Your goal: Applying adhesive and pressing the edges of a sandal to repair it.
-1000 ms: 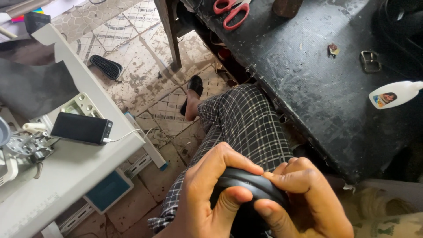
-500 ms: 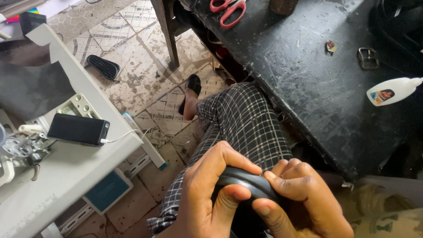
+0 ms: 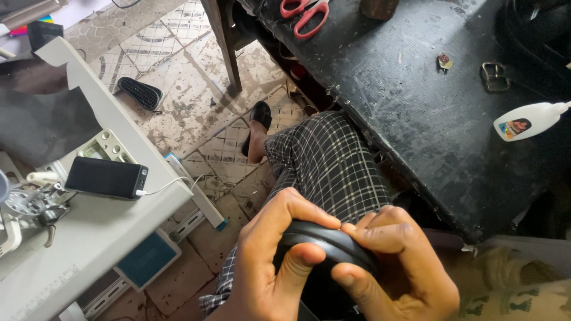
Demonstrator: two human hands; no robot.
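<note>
Barely shifted, left hand (image 3: 270, 261) and right hand (image 3: 395, 267) clench the black strap (image 3: 324, 238), lying left-right.

hands: two, left hand (image 3: 270, 261) and right hand (image 3: 398, 261)
black rolled piece: one (image 3: 324, 241)
scissors: one red-handled pair (image 3: 303, 13)
metal buckles: one (image 3: 495, 76)
white bottles: one (image 3: 526, 120)
power banks: one (image 3: 106, 178)
black sandals: two, one worn (image 3: 257, 122), one loose (image 3: 140, 93)

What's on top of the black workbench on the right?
On the black workbench: red scissors, a metal buckle, a white squeeze bottle. Its far right corner is too dark to make out.
</note>
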